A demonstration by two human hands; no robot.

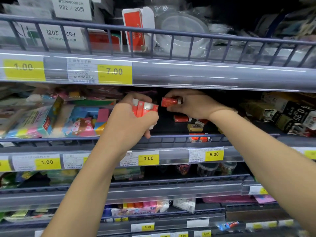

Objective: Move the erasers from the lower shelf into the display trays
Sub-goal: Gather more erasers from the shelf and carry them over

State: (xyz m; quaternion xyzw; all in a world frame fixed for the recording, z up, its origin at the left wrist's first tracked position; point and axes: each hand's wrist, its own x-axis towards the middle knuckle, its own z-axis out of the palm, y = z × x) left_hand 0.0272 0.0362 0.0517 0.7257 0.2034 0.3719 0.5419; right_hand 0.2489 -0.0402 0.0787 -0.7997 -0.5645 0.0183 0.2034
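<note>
My left hand grips a stack of several red-and-white erasers in front of the middle shelf. Just to its right, my right hand pinches a single red eraser between thumb and fingers, inside the dark shelf gap. Below the right hand more red erasers lie on the dark shelf floor. A yellow-and-black eraser lies close by, and a red eraser pack sits against the front rail.
A grey wire rail fronts the shelf, with yellow price tags below it. Colourful packets fill the shelf to the left and black-and-white boxes the right. The shelf above overhangs both hands.
</note>
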